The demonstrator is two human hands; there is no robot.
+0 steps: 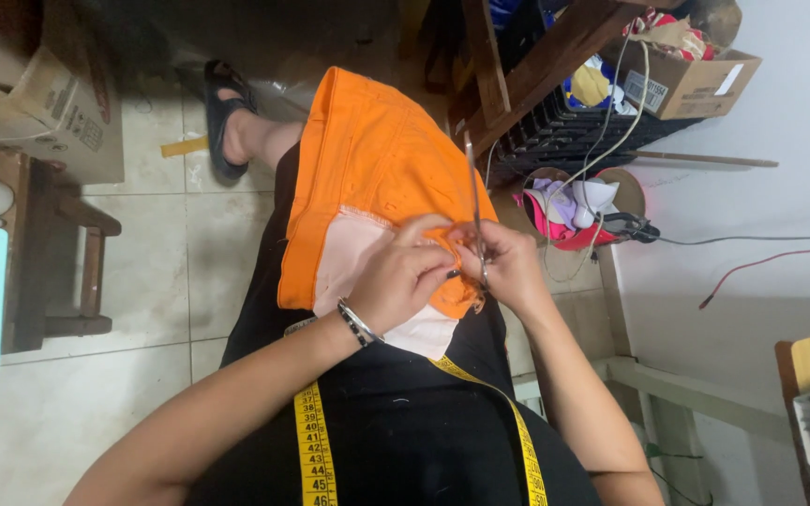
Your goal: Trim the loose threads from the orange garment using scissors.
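Orange garment (367,159) laid on lap, long axis toward 12 o'clock. Hem pinched by left hand (400,276), fingers together. Scissors (473,201) gripped by right hand (508,267), blades pointed 12 o'clock.

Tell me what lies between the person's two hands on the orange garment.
In the head view, slim metal scissors and bunched orange fabric garment lie between left hand and right hand.

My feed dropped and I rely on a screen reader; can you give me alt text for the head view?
Seen from above, a seated person's left hand pinches an orange garment on the lap while the right hand holds scissors at its edge. A yellow measuring tape hangs over the black top; a sandalled foot rests on the tiled floor.
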